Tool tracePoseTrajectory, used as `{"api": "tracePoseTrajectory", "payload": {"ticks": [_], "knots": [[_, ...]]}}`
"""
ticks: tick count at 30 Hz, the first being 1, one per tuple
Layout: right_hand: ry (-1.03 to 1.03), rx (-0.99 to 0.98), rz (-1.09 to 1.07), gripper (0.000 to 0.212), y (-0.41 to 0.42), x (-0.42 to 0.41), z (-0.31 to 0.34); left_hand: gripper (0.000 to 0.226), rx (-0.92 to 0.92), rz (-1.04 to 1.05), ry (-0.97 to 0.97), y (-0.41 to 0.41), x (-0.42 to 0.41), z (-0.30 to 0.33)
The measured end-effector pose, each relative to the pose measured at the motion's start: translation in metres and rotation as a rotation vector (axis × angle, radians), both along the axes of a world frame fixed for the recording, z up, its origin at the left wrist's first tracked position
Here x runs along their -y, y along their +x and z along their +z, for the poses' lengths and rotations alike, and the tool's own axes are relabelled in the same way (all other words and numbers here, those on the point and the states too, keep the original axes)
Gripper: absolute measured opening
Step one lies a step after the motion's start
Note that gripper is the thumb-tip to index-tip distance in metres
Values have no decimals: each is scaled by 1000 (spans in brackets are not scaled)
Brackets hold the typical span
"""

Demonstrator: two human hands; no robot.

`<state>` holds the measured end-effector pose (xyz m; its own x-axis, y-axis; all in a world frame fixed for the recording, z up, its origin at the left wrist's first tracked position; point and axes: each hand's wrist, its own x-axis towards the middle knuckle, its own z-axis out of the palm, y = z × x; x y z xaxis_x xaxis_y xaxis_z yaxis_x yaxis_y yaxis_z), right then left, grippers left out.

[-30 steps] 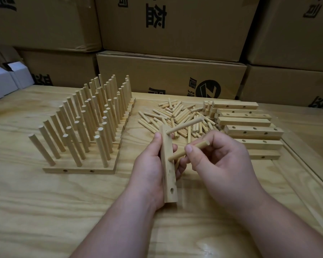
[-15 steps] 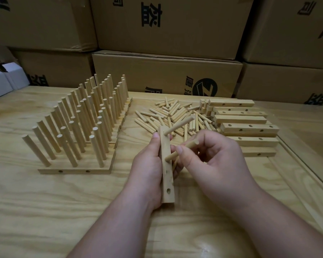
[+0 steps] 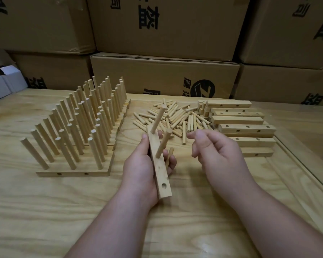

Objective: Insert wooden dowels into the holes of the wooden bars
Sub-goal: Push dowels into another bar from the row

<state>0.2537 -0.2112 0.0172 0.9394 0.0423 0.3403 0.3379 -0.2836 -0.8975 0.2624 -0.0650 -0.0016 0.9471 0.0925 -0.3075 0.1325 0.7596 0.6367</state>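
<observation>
**Second dowel seated, right hand lets go**

The right hand [image 3: 215, 151] has released the second dowel [image 3: 163, 144], which now stands in the middle hole of the bar [image 3: 159, 167] beside the first dowel [image 3: 157, 120]; its fingers hang loosely curled, pinching nothing. The left hand [image 3: 143, 170] grips the bar above the worktop [image 3: 45, 211], fingers wrapped round it, with a spare dowel [image 3: 169, 155] tucked behind. One end hole remains empty. The dowels look light, stiff and smooth, best pinched mid-length. No containers hold the parts: loose dowels [image 3: 175, 116] and stacked bars [image 3: 241, 123] lie openly on the worktop
</observation>
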Motion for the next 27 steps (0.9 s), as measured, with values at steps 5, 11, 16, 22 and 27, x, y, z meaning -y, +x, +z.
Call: {"api": "tracePoseTrajectory", "payload": {"ticks": [5, 11, 16, 22, 27], "knots": [[-42, -356, 1, 19, 8, -4, -10, 39, 23, -65, -69, 0, -1, 2], [159, -406, 66, 9, 7, -5, -5, 33, 45, -104, -112, -3, -1, 6], [283, -427, 100, 16, 4, -7, -1, 34, 59, -135, -123, -3, 0, 5], [386, -288, 61, 23, 3, -7, 6, 37, 11, -129, -124, -2, 0, 4], [409, -31, 43, 15, -2, -2, 17, 33, -67, 6, -208, 1, -3, 6]]}}
